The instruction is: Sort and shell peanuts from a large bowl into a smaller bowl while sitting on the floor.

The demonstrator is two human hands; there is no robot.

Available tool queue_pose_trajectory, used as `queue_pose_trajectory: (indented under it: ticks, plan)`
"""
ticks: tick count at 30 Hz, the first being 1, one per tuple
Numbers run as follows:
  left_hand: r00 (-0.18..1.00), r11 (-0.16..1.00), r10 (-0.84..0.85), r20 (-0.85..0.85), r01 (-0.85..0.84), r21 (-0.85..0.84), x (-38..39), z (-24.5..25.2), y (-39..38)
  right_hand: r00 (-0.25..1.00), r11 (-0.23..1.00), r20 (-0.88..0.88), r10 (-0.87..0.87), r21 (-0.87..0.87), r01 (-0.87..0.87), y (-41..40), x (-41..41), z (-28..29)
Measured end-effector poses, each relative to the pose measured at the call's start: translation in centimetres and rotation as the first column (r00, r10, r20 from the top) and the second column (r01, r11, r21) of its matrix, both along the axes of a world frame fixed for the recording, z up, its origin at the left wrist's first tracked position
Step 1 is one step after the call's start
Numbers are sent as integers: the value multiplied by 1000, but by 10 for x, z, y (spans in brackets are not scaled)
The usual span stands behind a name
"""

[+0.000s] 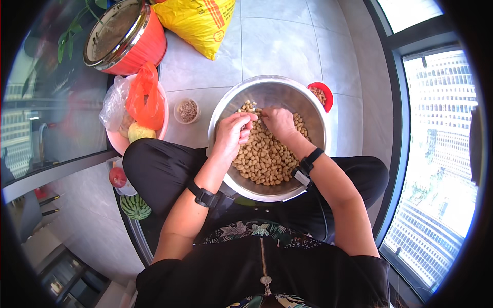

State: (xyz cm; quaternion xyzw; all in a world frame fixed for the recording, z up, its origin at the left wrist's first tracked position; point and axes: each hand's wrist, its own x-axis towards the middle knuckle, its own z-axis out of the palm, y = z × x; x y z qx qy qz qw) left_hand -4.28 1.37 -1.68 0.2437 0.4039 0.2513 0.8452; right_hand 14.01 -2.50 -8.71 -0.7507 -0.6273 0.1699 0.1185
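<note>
A large stainless steel bowl [269, 79] sits between my crossed legs, holding a heap of unshelled peanuts [265, 158]. Over its left side, my left hand [233, 133] has its fingers curled, with thumb and forefinger together. A small dark reddish bit, seemingly a peanut kernel [243, 128], shows within those fingers. My right hand [280, 121] is lowered at the far part of the heap, back upward; its fingertips are bent down among the peanuts, and what they grip is hidden. Both wrists wear black straps.
Left of the bowl stands a clear tub [187, 111] of shelled kernels. A red dish [325, 96] with reddish-brown bits touches the bowl's right rim. Beyond are a pink basin [163, 115] with bags, an orange-red pot [142, 50], a yellow sack [200, 27], and a watermelon [135, 207].
</note>
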Motion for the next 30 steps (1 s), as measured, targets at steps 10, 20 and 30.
queue_pose_trajectory:
  ticks: [10,20,30]
  plan:
    - [992,999,-36,-120,38,15,3,-4,-3,898,972,-424,117,234,-16,-4,-14,99]
    - [988,984,44,150,-17,-178,7,9,-4,437,967,-891,-124,-9,255,-18,-22,93]
    - [995,992,-94,30,96,-78,7,13,-3,589,982,-807,24,128,136,-19,-15,85]
